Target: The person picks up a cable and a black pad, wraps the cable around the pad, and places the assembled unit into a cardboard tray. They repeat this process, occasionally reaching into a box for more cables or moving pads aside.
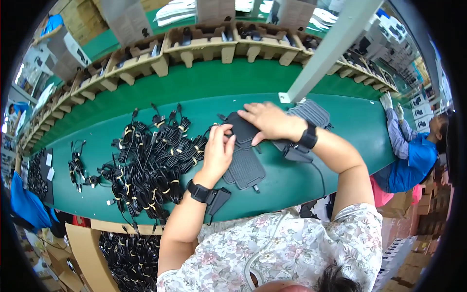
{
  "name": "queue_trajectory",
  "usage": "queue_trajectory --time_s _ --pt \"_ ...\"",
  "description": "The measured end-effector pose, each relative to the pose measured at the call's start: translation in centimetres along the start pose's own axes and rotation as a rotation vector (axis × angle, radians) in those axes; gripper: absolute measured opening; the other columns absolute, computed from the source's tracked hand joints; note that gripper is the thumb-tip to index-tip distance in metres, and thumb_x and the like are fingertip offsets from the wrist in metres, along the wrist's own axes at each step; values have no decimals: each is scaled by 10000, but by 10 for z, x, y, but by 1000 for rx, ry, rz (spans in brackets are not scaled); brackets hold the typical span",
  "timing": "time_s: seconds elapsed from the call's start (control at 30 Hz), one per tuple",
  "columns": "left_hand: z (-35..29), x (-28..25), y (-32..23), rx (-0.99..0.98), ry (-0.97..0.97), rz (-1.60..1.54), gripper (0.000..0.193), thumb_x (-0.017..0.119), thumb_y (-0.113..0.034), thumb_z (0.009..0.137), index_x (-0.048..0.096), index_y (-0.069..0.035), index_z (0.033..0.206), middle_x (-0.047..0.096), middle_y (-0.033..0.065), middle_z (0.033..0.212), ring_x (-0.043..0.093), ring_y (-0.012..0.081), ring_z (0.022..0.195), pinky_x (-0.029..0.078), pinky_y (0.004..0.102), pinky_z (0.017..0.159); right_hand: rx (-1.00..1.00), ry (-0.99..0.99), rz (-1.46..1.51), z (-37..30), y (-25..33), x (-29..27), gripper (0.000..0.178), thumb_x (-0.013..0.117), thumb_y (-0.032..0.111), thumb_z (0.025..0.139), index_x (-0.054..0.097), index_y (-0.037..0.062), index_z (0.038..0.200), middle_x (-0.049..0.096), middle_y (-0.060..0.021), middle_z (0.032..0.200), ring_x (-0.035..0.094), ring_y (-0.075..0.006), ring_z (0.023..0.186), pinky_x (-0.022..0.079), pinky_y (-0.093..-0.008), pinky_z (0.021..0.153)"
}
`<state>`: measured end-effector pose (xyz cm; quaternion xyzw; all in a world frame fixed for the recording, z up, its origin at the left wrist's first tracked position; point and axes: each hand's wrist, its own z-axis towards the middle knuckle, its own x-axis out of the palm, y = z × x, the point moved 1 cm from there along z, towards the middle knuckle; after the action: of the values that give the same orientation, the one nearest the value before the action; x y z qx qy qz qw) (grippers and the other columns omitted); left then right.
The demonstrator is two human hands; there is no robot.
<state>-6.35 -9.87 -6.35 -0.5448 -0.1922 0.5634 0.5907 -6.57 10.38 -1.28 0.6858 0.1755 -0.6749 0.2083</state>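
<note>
A black flat pad with rounded corners lies under my hands at the middle of the green table. My right hand rests over its upper right part, fingers stretched out flat. At the pad's left edge my left hand has its fingers bent and closed on the edge; the exact grip is partly hidden. Just below lie grey ribbed flat pads, overlapping. More grey ribbed pads are stacked beyond my right wrist. A large heap of bundled black cables spreads to the left of my left hand.
Cardboard trays with dark parts line the table's far side. A grey metal post rises from the table at the right. A box of black cables stands below the near edge. A co-worker in blue sits at the right.
</note>
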Motion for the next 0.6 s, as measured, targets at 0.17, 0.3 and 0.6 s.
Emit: queue_trajectory --time_s 0.17,0.3,0.6 --pt "-2 2 3 -37 6 -11 250 549 -8 871 506 -13 1117 510 103 938 575 150 659 492 272 605 -36 -203 -63 -25 11 30 579 683 309 765 515 -8 1219 548 -191 1198 525 -313 1123 427 -427 962" --pt "-2 2 4 -15 20 5 230 517 1 900 500 -21 1128 507 69 959 550 96 651 471 216 586 -83 -294 -45 -48 5 -10 341 631 162 806 573 16 1108 613 -175 1076 596 -287 1016 473 -408 889" --pt "1 3 4 -17 9 111 206 500 27 896 519 -21 1096 516 62 955 530 88 627 450 212 573 416 -1480 208 -165 -56 -89 98 570 29 882 569 -1 975 608 -44 848 567 -140 733 461 -244 648"
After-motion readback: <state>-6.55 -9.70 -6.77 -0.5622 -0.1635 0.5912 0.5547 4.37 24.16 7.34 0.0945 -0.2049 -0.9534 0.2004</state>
